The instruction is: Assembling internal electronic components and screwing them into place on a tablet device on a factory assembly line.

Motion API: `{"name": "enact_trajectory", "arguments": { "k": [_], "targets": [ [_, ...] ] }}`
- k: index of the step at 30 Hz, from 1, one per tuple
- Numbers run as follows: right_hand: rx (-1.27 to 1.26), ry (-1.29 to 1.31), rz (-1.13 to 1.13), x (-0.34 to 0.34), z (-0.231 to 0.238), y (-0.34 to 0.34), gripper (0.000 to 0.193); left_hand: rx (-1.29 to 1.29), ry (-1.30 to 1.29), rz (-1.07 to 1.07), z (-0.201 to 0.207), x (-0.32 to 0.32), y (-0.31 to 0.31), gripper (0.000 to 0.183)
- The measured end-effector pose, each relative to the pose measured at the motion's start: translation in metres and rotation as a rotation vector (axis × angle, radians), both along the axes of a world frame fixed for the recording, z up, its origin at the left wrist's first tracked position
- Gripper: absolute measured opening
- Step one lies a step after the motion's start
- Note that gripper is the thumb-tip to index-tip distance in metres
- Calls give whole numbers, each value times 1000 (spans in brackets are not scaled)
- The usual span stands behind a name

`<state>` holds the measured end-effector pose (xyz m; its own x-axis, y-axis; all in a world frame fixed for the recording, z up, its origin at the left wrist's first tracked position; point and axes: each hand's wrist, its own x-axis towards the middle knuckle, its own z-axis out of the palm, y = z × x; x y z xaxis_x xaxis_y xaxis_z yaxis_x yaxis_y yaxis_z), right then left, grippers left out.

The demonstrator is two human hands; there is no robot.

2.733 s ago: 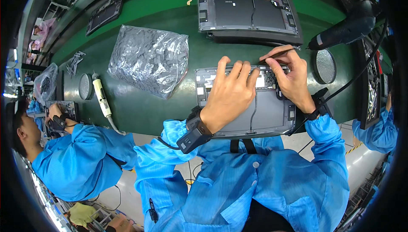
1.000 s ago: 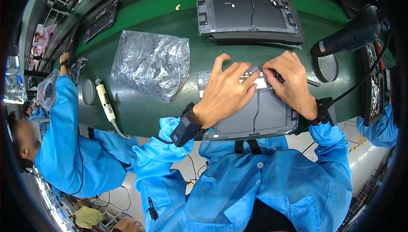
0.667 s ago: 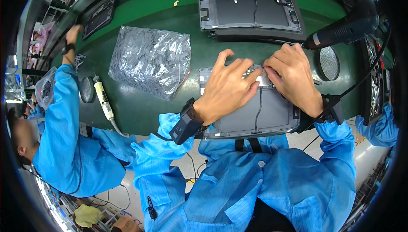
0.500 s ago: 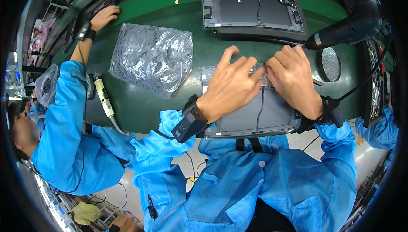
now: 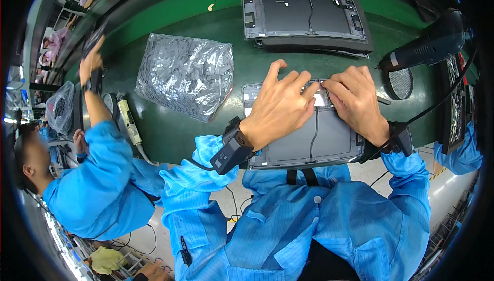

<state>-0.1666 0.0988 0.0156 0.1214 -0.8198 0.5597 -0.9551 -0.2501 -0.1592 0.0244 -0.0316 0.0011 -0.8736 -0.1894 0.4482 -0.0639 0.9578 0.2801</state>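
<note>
An opened laptop base with dark battery panels and a black cable down its middle lies at the bench's front edge. My left hand rests over its upper left part, fingers bent and apart, thumb and index finger near a silvery plate on the laptop's board. Across from it, my right hand is closed in a pinch at the board's upper edge, right by the left fingertips. Whatever sits between those right fingers is too small or hidden to make out. Both wrists wear dark strapped devices.
A clear bag of small grey pieces lies left, beside a pale electric screwdriver. Farther back sits a stack of opened laptop bases. On the right are a black handheld tool and a round mesh dish. A co-worker's arm reaches in left.
My right fingers have shifted slightly down, showing more of the silvery plate; my left hand stays nearly still. At left, the co-worker's hand has lifted and moved left, blurred.
</note>
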Motion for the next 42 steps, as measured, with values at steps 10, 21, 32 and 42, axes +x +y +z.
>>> {"name": "enact_trajectory", "arguments": {
  "k": [10,21,32,42],
  "targets": [
    [74,35,8,-2,4,-1,23,17,22,-8,0,-1,-1,31],
    [58,-214,-113,3,-9,8,23,178,31,-14,-4,-1,-5,34],
    [124,-297,-214,0,-4,42,49,165,-38,5,18,6,-2,35],
    [287,-645,-359,9,-6,99,62,878,10,518,10,122,39,56]
  ]
}}
